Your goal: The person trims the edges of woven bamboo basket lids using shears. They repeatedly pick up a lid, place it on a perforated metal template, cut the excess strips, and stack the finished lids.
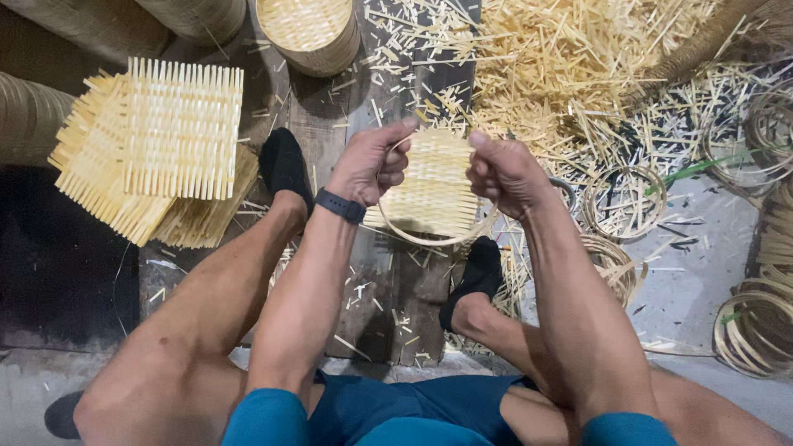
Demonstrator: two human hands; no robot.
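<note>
Both of my hands pinch one pale woven bamboo mat set in a thin round bamboo hoop (434, 194) — left hand (368, 165) and right hand (500, 173) curled on its upper rim, between my knees. I judge it light, springy and splintery — best held by the rim; square slat mats (178, 128) lie left, loose offcuts (553, 66) beyond.

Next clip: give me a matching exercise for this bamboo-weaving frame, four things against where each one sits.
Things:
1. stack of square woven mats
2. round woven piece with hoop
3. heap of loose bamboo sticks
4. black wristband

Places:
A. on the left hand's wrist
B. top right of the floor
C. left, beside the left leg
D. held between both hands, the right hand on its right edge

Pairs: 1-C, 2-D, 3-B, 4-A
</note>
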